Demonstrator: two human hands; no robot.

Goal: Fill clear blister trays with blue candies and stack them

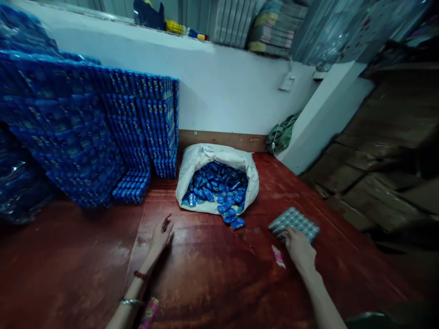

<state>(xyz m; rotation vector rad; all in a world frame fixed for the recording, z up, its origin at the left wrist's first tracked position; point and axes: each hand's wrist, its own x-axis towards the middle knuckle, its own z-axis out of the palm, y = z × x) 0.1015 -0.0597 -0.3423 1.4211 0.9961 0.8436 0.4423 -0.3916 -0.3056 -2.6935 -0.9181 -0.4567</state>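
My right hand [299, 246] grips the near edge of a thin grey-silver tray [297, 220] with a grid of small round bumps or cups, on the right of the table. My left hand [163, 234] hangs over the table on the left, fingers apart and loosely bent, with nothing visible in it. Between and beyond my hands lies a white woven sack [253, 176], its mouth towards me. Small blue wrapped packets [219, 183] fill it, and several spill out [236, 223] onto the tabletop.
Tall stacks of blue packs [137, 119] stand at the back left, against a white wall [219, 87]. One pink wrapper [278, 257] lies by my right hand, another [150, 313] near my left forearm. Cardboard boxes [380, 192] are piled beyond the right edge of the red table [206, 274].
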